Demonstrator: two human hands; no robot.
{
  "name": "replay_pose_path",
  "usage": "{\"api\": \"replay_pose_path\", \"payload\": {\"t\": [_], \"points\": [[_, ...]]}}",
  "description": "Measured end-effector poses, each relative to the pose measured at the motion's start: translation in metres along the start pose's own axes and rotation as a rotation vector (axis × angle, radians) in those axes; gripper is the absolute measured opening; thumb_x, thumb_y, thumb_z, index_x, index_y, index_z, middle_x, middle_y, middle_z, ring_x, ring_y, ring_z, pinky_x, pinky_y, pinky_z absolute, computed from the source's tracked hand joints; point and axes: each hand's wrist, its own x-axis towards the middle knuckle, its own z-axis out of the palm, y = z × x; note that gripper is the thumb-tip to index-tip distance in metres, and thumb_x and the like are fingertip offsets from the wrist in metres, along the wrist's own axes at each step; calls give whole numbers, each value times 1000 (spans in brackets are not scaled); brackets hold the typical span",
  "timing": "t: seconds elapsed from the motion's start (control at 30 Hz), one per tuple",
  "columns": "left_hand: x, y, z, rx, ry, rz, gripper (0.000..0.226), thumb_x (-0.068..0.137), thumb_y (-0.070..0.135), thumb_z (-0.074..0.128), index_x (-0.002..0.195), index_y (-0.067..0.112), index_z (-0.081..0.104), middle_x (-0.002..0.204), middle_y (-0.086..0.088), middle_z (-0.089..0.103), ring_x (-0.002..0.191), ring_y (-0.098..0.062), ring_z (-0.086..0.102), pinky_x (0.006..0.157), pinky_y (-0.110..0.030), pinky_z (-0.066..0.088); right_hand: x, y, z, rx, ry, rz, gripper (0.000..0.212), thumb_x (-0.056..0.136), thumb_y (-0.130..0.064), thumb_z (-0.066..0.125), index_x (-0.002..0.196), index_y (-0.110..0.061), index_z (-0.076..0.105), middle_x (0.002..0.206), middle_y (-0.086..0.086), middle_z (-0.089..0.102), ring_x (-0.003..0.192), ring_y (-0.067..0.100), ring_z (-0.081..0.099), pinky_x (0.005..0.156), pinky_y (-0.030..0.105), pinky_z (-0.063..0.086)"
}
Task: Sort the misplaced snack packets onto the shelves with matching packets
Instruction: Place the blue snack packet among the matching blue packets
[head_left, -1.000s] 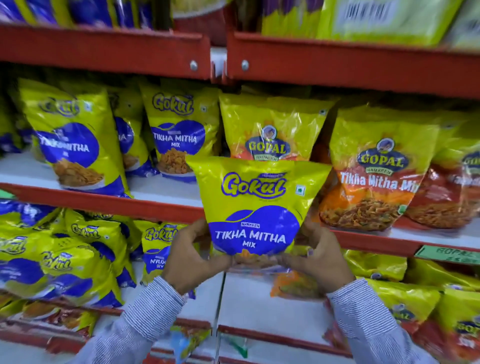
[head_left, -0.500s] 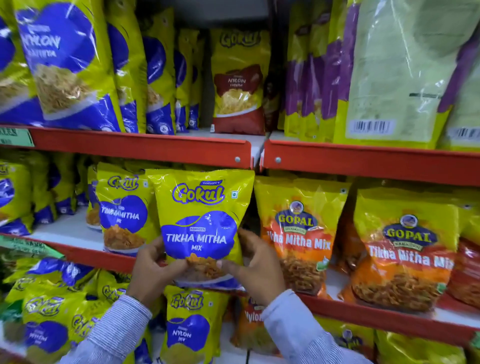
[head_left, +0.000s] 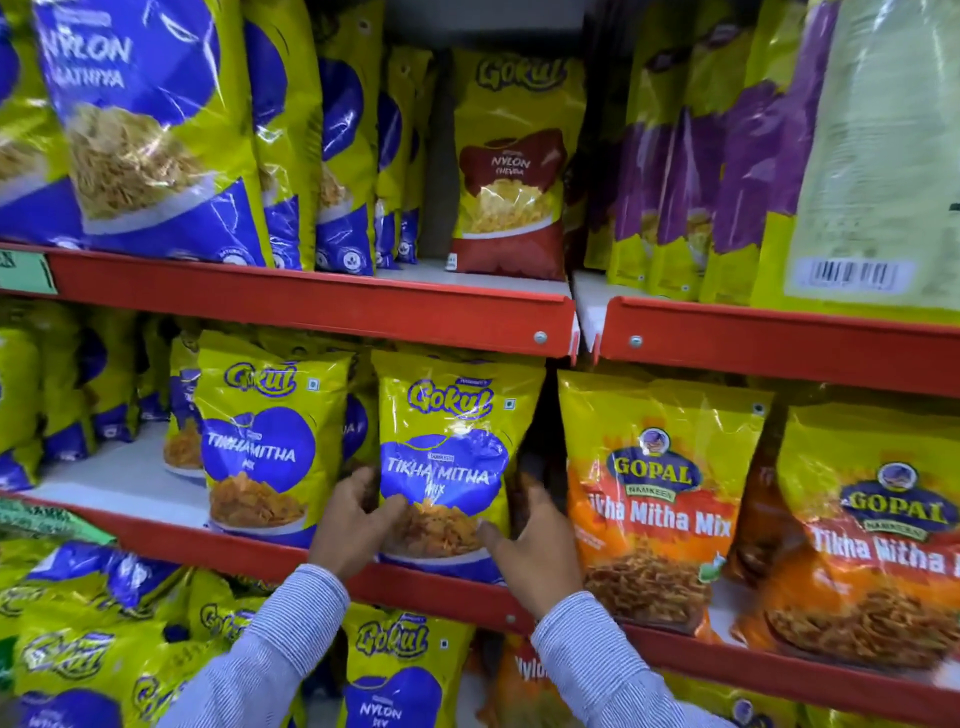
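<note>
A yellow and blue Gokul Tikha Mitha Mix packet (head_left: 452, 447) stands upright on the middle red shelf (head_left: 447, 584). My left hand (head_left: 353, 525) grips its lower left edge and my right hand (head_left: 530, 545) grips its lower right edge. Just to its left stands a matching Gokul Tikha Mitha packet (head_left: 265, 441). To its right stand orange and yellow Gopal Tikha Mitha Mix packets (head_left: 654, 499).
The top shelf (head_left: 311, 301) holds blue Nylon packets (head_left: 135, 130), a maroon Gokul Nylon packet (head_left: 511, 171) and purple packets (head_left: 691, 182). Below the middle shelf lie more Gokul Nylon packets (head_left: 400, 670). White shelf surface shows at the middle shelf's left (head_left: 124, 478).
Both hands carried the Gokul Tikha Mitha packet up and back onto the middle shelf, where it now stands beside the matching packet. The camera view tilted upward.
</note>
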Motion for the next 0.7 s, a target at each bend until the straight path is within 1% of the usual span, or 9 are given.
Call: {"api": "replay_pose_path", "payload": {"t": [0.1, 0.17, 0.23, 0.3, 0.37, 0.43, 0.5, 0.57, 0.7], "points": [[5, 19, -4, 289, 230, 280, 66, 70, 34, 60, 132, 13, 55, 120, -6, 68, 109, -23, 65, 98, -41, 51, -4, -27, -8, -80, 250, -247, 61, 83, -18, 69, 139, -17, 46, 137, 2, 54, 127, 17, 51, 109, 27, 40], [19, 34, -2, 460, 293, 546, 54, 82, 23, 54, 134, 7, 54, 131, -15, 60, 122, -31, 56, 107, -43, 46, 8, -46, -12, -250, 408, -505, 44, 87, -10, 61, 130, -12, 55, 132, 4, 58, 123, 21, 51, 110, 27, 38], [38, 50, 4, 641, 261, 717, 42, 88, 11, 48, 129, 4, 57, 130, -17, 61, 125, -33, 53, 110, -42, 42, 33, -62, -13, -481, 452, -624, 40, 87, -11, 51, 126, -8, 59, 126, 10, 63, 118, 29, 55, 107, 38, 45], [56, 61, 10, 837, 215, 751, 36, 87, 11, 45, 117, 5, 62, 113, -20, 66, 111, -40, 59, 100, -46, 45, 58, -73, -15, -707, 431, -574, 45, 80, -17, 50, 122, -9, 61, 118, 15, 67, 110, 36, 61, 99, 44, 52], [68, 69, 11, 1013, 205, 694, 28, 83, 15, 44, 100, 6, 64, 89, -21, 68, 88, -42, 64, 81, -46, 48, 76, -77, -16, -863, 394, -529, 44, 70, -16, 62, 113, -10, 66, 109, 17, 71, 103, 39, 66, 90, 42, 54], [78, 81, 10, 1110, 169, 622, 23, 76, 10, 52, 93, 5, 67, 82, -23, 69, 76, -43, 66, 66, -43, 54, 89, -81, -17, -970, 356, -530, 50, 61, -11, 71, 111, -10, 70, 106, 17, 74, 97, 38, 70, 84, 38, 58], [85, 98, 12, 1119, 85, 529, 34, 71, -3, 63, 104, 3, 71, 97, -30, 71, 85, -49, 66, 69, -49, 58, 95, -89, -19, -1004, 366, -517, 50, 57, -9, 68, 107, -11, 73, 99, 16, 77, 89, 35, 73, 76, 34, 60], [90, 105, 17, 1066, 89, 441, 45, 78, -5, 60, 121, 6, 67, 117, -32, 68, 104, -52, 62, 85, -53, 54, 98, -91, -20, -1004, 397, -504, 48, 58, -9, 61, 105, -10, 75, 97, 15, 78, 85, 34, 75, 73, 33, 61], [78, 83, 12, 894, 221, 691, 42, 78, 9, 45, 113, 8, 69, 113, -27, 70, 102, -42, 58, 88, -46, 49, 80, -74, -17, -867, 382, -598, 53, 72, -11, 55, 124, -7, 62, 122, 18, 68, 112, 39, 64, 99, 41, 50]]}}
